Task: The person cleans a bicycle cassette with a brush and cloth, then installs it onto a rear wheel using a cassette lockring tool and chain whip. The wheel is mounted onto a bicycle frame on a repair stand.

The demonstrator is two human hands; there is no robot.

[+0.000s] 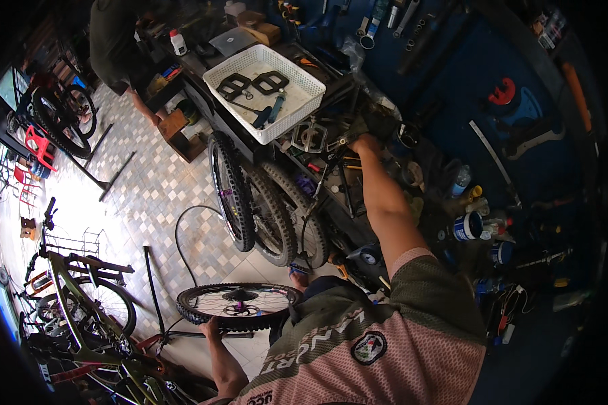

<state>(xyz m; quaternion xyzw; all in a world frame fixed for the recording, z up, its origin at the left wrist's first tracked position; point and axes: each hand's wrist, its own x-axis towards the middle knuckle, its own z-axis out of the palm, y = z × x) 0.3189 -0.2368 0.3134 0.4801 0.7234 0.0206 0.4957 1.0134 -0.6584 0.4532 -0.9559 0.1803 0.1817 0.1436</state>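
i have the right arm (388, 209) stretched out almost straight from the sleeve, away from the body and over the cluttered bench. at its end the right hand (365, 144) is down among dark tools and parts, just beside a silver pedal (308, 137) and near the white basket (294, 116). its fingers are small and shadowed on my feed, so i can't tell how far they are open or whether they have hold of anything.

the left arm works low, its forearm (227, 370) rising from the bottom edge beside the shirt (412, 337). there the left hand (211, 328) is closed on the near edge of a bicycle wheel (239, 295), at the tyre; i can't make out each finger.

that wheel is in front of the body, seen at a slant, its sprockets facing up toward me and its right edge by the wearer's dark clothing. beyond it, three more wheels (267, 209) stand side by side against the bench. two black pedals (269, 82) lie in the basket, and a green bicycle (81, 310) is off to the left.
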